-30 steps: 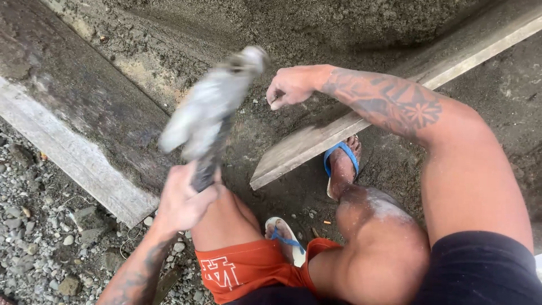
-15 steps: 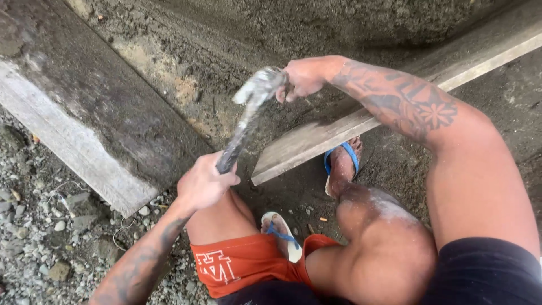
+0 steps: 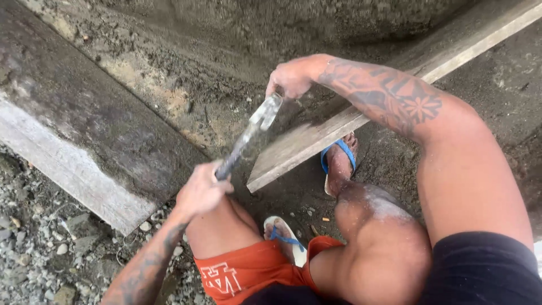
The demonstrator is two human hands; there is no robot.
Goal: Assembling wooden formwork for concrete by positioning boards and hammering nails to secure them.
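Near left, the left hand (image 3: 200,191) grips a hammer (image 3: 246,137) by its handle; the head slants up and right. Just beyond it, the right hand (image 3: 292,78) is pinched closed above the plank (image 3: 316,141).

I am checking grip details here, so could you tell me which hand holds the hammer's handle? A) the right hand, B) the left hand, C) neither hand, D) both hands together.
B: the left hand is closed round the handle of the hammer, while the right hand is up by the hammer's head over the plank.
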